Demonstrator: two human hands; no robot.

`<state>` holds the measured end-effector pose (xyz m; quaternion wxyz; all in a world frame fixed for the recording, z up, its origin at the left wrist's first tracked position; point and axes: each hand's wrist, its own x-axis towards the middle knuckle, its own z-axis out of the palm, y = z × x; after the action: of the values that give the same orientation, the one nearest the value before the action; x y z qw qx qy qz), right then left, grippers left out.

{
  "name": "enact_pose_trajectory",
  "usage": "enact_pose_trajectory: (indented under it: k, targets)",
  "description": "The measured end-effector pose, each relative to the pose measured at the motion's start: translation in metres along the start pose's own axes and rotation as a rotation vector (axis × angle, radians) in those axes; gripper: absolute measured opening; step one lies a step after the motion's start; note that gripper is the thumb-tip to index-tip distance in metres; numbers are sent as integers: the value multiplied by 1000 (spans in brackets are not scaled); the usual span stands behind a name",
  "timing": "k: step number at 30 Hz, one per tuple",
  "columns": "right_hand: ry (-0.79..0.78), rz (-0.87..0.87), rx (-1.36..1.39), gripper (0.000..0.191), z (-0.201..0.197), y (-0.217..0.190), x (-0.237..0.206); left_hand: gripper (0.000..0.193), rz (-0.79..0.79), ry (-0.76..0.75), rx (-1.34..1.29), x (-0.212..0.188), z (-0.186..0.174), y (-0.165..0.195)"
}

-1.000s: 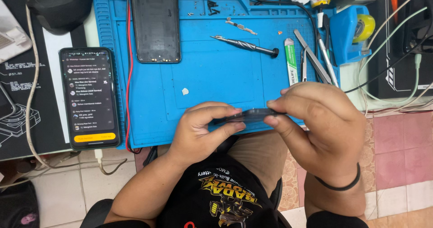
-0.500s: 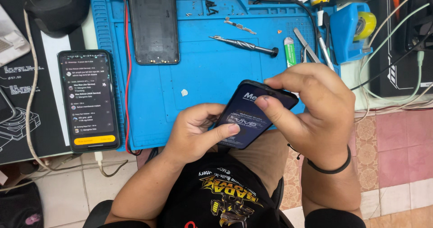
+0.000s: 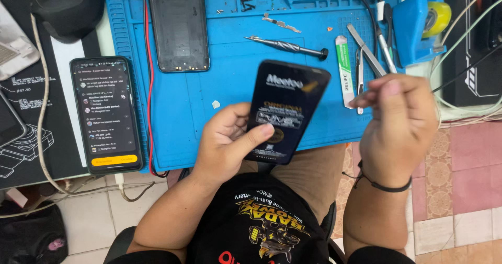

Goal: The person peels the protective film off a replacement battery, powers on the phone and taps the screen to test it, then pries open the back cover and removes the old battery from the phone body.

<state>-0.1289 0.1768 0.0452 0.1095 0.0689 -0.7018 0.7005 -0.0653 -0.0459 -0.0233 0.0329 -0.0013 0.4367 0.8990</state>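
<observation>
Head view, only one angle. Left hand (image 3: 230,138) grips a black phone-shaped panel (image 3: 285,112) with printed film on its face, thumb pressed across the lower front, fingers wrapped behind. The panel hangs over the near edge of the blue mat (image 3: 230,81), above the person's lap, not resting on the counter. Long axis runs near-to-far, top end tipped slightly right and away from the body; face turned up toward the camera.

Right hand (image 3: 400,123) is off the panel, just beside its right edge, apart from it. Fingers loosely curled, fingertips pinched together; whether anything thin sits between them, cannot tell. Black band on that wrist. So the left hand is the holder, the right is the free one, and the panel lies to the left of the right hand, near level with it.

Around it: a precision screwdriver (image 3: 287,47) lies on the mat just beyond the panel's top, lengthwise along the far side. Tweezers (image 3: 374,49) and a white-green pry card (image 3: 343,70) lie toward the mat's right edge, near the right hand. A dark phone back shell (image 3: 178,26) sits at the mat's far-left part. A lit phone (image 3: 107,115) lies off the mat by the counter's near-left edge. Blue tape dispenser (image 3: 418,26) at the far-right corner.
</observation>
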Motion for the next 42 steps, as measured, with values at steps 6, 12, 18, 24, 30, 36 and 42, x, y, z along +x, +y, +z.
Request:
enact_pose_trajectory:
  k: [6,12,18,24,30,36,42]
  targets:
    - [-157,199,-213,13,-3,25,-27,29,37,83,-6,5,7,-5]
    - [-138,46,-309,19,-16,36,-36,31,72,78,39,4,13,-9]
    - [-213,131,-182,7,-25,28,-35,28,163,238,-2,-14,7,0]
    - [-454,-139,-544,6,-2,15,-18,24,393,390,-12,-55,-12,38]
    - [-630,-333,-521,12,54,12,-6,23,494,446,34,-84,-21,60]
    - [-763,-529,-620,22,107,15,-5,21,491,443,-7,-95,-25,65]
    - [-702,-474,-628,22,114,24,-17,20,443,395,-33,-93,-24,67]
